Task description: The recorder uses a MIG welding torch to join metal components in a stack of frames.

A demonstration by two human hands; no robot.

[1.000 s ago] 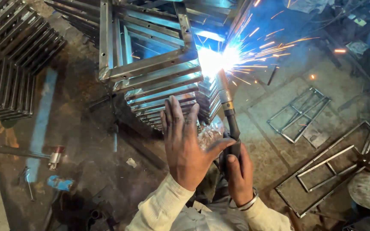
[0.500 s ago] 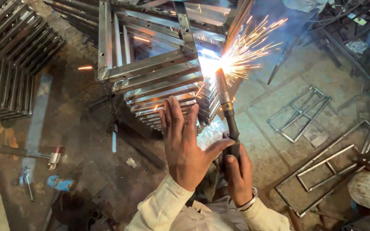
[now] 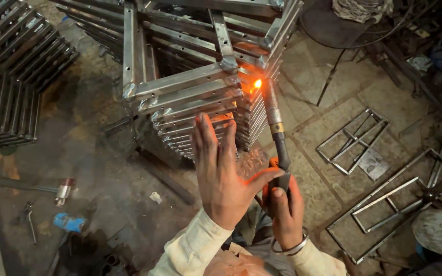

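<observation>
Steel is the dominant material throughout. At far left, a stack of ribbed metal frames (image 3: pixel 14 66) sits on the stained concrete floor (image 3: pixel 98 138). Below it lie a short pipe (image 3: pixel 24 185) with a red-banded end, a small hand tool (image 3: pixel 28 220) and a blue object (image 3: pixel 69 223).

Centre view: a tall pile of welded angle-iron frames (image 3: pixel 190 76) is stacked crosswise, the uppermost frame showing drilled holes along its left rail. An orange glow (image 3: pixel 256 84) is visible at the right-hand corner of the pile, where the tip of the welding torch (image 3: pixel 273 122) meets the stacked edges.

The left hand (image 3: pixel 224 176) is raised flat in front of the pile, fingers together and extended, thumb spread to the right and touching the torch handle; it grasps nothing. The cream sleeve (image 3: pixel 190 250) covers the forearm.

The right hand (image 3: pixel 284 209) is clenched around the dark lower handle of the torch, which rises at a slight leftward tilt from the fist to the glowing corner. A metal bangle (image 3: pixel 291 248) sits on that wrist.

To the right, two rectangular frames (image 3: pixel 354 140) (image 3: pixel 392 204) lie flat on the paved floor, well apart from the pile. A cable (image 3: pixel 333 76) runs toward the upper edge, and a round grey object (image 3: pixel 438 232) occupies the lower right corner.
</observation>
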